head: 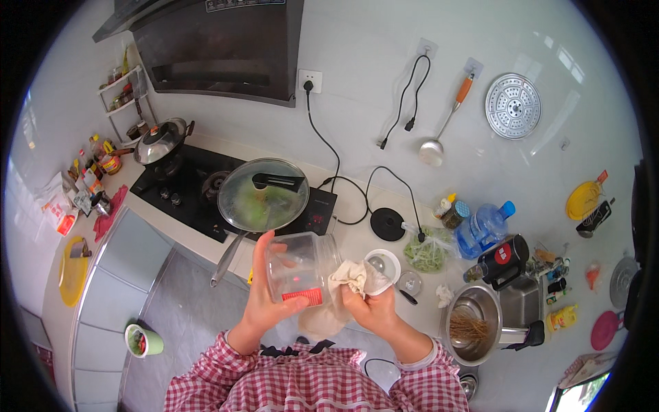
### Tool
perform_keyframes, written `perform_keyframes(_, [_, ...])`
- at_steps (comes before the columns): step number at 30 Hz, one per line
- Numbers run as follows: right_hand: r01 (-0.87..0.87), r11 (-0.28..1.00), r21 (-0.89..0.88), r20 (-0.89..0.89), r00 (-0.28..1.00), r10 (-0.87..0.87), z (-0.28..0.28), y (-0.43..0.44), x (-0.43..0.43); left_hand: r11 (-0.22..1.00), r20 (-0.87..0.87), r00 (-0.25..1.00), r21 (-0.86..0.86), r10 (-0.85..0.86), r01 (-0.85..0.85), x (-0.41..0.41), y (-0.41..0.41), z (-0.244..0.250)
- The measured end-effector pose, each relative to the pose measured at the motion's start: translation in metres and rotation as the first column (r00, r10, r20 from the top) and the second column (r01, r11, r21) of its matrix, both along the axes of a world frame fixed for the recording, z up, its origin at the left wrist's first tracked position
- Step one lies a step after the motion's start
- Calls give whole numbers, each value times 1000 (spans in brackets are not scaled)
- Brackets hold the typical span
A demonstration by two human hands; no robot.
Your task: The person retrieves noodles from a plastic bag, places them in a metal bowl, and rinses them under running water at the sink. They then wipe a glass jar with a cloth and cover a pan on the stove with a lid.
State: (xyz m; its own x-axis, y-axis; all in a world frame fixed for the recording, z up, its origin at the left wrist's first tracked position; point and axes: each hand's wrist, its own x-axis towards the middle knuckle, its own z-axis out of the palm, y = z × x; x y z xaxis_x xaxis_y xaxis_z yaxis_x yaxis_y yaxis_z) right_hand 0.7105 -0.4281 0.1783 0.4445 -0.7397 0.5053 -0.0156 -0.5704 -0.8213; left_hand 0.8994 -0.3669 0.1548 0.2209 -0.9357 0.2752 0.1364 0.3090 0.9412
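My left hand (273,296) holds a clear plastic jar (301,262) with a red label, tilted on its side with its mouth toward the right. In my right hand (373,311) is a cream-coloured cloth (355,278), bunched near the jar's mouth and hanging down below it. Just beyond the right hand is a white round bowl or lid (385,263); whether the hand touches it I cannot tell. A glass-lidded frying pan (263,194) with green food inside sits on the cooktop behind the jar.
Right of the hands lie a small glass lid (410,283), a bag of green vegetables (426,252), a black kettle base (387,224) and a large blue water bottle (481,229). A steel pot (473,324) stands by the sink (520,304). The pan's handle (226,260) juts over the counter edge.
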Motion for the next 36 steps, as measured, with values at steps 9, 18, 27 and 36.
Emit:
perform_keyframes(9, [-44,831,554,51,999,20,6,-21,-5,927,667,695,-375,268,3,13,6,7])
perform_keyframes(18, [-100,970,223,219,975,50,-31,15,5,999,15,999,-25,-33,33,8,-2,-8])
perform_keyframes(27, [-330,924,192,-281,884,374,-53,-6,-13,857,-677,665,97,-315,505,7,-4,-9])
perform_keyframes(36, [-113,856,504,312,948,-59,-42,15,-23,912,-542,774,32,-328,409,8,1,-5])
